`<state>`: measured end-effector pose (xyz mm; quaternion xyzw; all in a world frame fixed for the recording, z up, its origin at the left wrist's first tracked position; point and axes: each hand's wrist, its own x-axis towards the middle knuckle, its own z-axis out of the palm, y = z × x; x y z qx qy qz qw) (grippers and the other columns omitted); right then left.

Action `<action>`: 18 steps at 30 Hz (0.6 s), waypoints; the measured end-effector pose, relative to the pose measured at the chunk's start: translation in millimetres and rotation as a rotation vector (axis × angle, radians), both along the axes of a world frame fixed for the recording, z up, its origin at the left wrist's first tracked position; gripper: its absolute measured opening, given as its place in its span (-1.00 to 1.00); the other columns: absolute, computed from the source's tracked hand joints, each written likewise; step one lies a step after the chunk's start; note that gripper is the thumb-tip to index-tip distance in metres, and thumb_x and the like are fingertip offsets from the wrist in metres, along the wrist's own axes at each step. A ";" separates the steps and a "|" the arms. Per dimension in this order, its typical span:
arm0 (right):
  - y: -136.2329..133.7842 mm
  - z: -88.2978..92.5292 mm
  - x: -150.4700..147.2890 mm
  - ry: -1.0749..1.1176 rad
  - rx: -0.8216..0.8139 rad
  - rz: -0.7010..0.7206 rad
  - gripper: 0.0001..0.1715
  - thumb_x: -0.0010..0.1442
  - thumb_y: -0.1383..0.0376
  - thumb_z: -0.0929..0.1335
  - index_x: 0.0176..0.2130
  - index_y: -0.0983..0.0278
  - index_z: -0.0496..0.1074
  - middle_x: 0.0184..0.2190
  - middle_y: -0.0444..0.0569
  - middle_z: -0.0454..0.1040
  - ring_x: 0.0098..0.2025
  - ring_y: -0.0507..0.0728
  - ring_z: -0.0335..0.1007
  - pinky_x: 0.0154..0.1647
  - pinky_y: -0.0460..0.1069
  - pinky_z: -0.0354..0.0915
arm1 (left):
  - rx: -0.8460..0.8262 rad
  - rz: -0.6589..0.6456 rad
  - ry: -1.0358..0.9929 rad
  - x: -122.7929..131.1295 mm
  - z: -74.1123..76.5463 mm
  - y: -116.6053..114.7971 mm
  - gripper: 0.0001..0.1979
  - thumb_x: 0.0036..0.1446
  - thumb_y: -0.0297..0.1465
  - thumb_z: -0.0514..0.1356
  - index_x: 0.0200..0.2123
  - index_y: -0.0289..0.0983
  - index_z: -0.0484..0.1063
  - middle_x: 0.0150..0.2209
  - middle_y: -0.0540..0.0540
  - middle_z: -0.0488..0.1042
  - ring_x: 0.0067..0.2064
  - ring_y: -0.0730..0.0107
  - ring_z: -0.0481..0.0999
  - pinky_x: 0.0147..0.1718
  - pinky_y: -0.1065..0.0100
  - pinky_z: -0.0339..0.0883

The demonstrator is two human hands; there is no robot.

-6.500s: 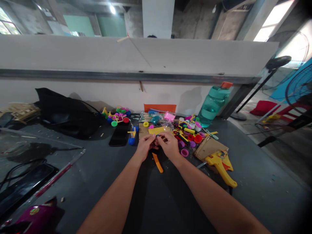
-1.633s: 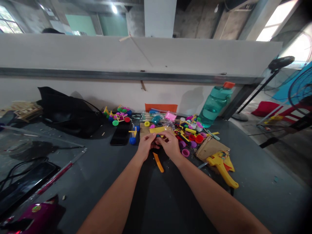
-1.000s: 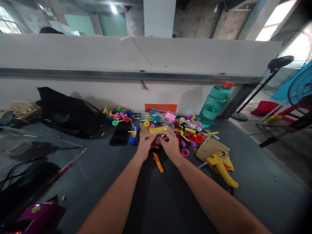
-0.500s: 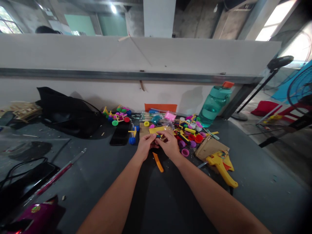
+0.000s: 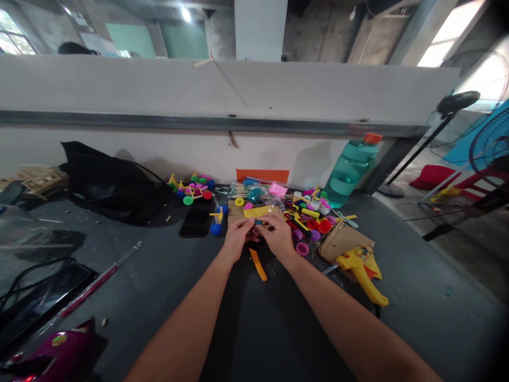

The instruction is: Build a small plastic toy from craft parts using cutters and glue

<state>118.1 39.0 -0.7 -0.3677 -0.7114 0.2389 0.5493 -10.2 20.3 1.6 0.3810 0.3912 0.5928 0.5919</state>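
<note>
One left hand (image 5: 237, 239), one right hand (image 5: 279, 237), fingers (image 5: 265, 219) pinching one small blue piece (image 5: 259, 223)

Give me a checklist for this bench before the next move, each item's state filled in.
Left hand and right hand both pinching the small blue piece: ok.
What that piece is: cannot tell, fingers cover most of it.
Orange strip lying apart from both hands: ok.
Yellow card touching the piece: cannot tell.
Green water bottle upright and capped: ok.
Space right of the hands free of parts: not ok, a pink ring lies there.
</note>
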 end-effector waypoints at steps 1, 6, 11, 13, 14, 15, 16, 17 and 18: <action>-0.1 0.2 0.0 0.000 -0.002 -0.001 -0.84 0.02 0.33 0.37 -0.31 0.17 0.51 -0.34 -0.06 0.43 -0.23 0.11 0.36 -0.18 0.02 0.30 | 0.001 -0.001 0.001 -0.1 0.2 -0.2 -0.69 -0.09 -0.18 0.25 -0.46 -0.36 0.45 -0.58 -0.01 0.36 -0.54 0.52 0.36 -0.60 0.45 0.37; -1.1 2.0 -0.5 -0.005 0.019 -0.023 -0.81 0.00 0.39 0.35 -0.33 0.18 0.51 -0.36 -0.07 0.44 -0.23 0.11 0.35 -0.16 0.02 0.29 | 0.008 -0.026 0.022 -0.4 1.3 -1.3 -0.71 -0.11 -0.20 0.27 -0.48 -0.36 0.43 -0.57 0.00 0.35 -0.55 0.54 0.35 -0.58 0.45 0.36; -2.1 3.7 -0.5 -0.016 0.022 -0.036 -0.80 -0.01 0.40 0.35 -0.34 0.17 0.51 -0.36 -0.07 0.44 -0.24 0.11 0.36 -0.20 0.02 0.31 | -0.013 -0.016 0.042 0.1 2.4 -1.8 -0.69 -0.15 -0.19 0.29 -0.50 -0.35 0.43 -0.58 0.01 0.35 -0.56 0.54 0.36 -0.57 0.46 0.35; -2.4 4.0 -0.5 -0.023 0.028 -0.040 -0.80 0.00 0.40 0.35 -0.34 0.17 0.51 -0.36 -0.07 0.44 -0.23 0.11 0.36 -0.19 0.03 0.30 | -0.010 -0.017 0.051 0.4 3.0 -2.1 -0.69 -0.15 -0.19 0.29 -0.48 -0.35 0.43 -0.58 0.01 0.35 -0.55 0.54 0.36 -0.57 0.45 0.36; -2.6 4.2 -0.4 -0.029 0.032 -0.038 -0.80 0.00 0.40 0.34 -0.33 0.17 0.51 -0.36 -0.07 0.45 -0.23 0.11 0.35 -0.18 0.03 0.30 | -0.006 -0.018 0.057 0.6 3.3 -2.2 -0.69 -0.15 -0.20 0.29 -0.47 -0.35 0.43 -0.58 0.02 0.35 -0.56 0.54 0.36 -0.57 0.45 0.36; -2.7 4.4 -0.4 -0.036 0.036 -0.035 -0.80 0.01 0.41 0.34 -0.33 0.17 0.51 -0.36 -0.07 0.45 -0.23 0.11 0.35 -0.17 0.03 0.29 | -0.003 -0.019 0.065 0.8 3.5 -2.3 -0.70 -0.15 -0.21 0.29 -0.46 -0.35 0.43 -0.59 0.03 0.35 -0.56 0.54 0.36 -0.57 0.45 0.36; -2.9 4.6 -0.4 -0.043 0.038 -0.031 -0.79 0.01 0.41 0.34 -0.33 0.17 0.51 -0.36 -0.07 0.45 -0.23 0.11 0.35 -0.16 0.03 0.29 | -0.004 -0.019 0.073 0.9 3.7 -2.3 -0.70 -0.16 -0.22 0.30 -0.46 -0.35 0.43 -0.59 0.03 0.35 -0.56 0.55 0.36 -0.57 0.46 0.36; -3.1 4.9 -0.4 -0.048 0.039 -0.026 -0.79 0.02 0.42 0.33 -0.32 0.17 0.51 -0.36 -0.07 0.45 -0.23 0.10 0.35 -0.16 0.02 0.29 | -0.007 -0.019 0.079 1.0 3.7 -2.2 -0.71 -0.16 -0.22 0.30 -0.47 -0.35 0.43 -0.59 0.03 0.34 -0.57 0.55 0.36 -0.57 0.46 0.36; -3.3 5.1 -0.4 -0.053 0.041 -0.023 -0.78 0.02 0.42 0.33 -0.32 0.17 0.50 -0.37 -0.08 0.45 -0.23 0.10 0.35 -0.16 0.02 0.29 | -0.010 -0.019 0.084 1.0 3.6 -2.0 -0.71 -0.16 -0.22 0.30 -0.47 -0.36 0.43 -0.60 0.03 0.34 -0.57 0.56 0.36 -0.57 0.46 0.36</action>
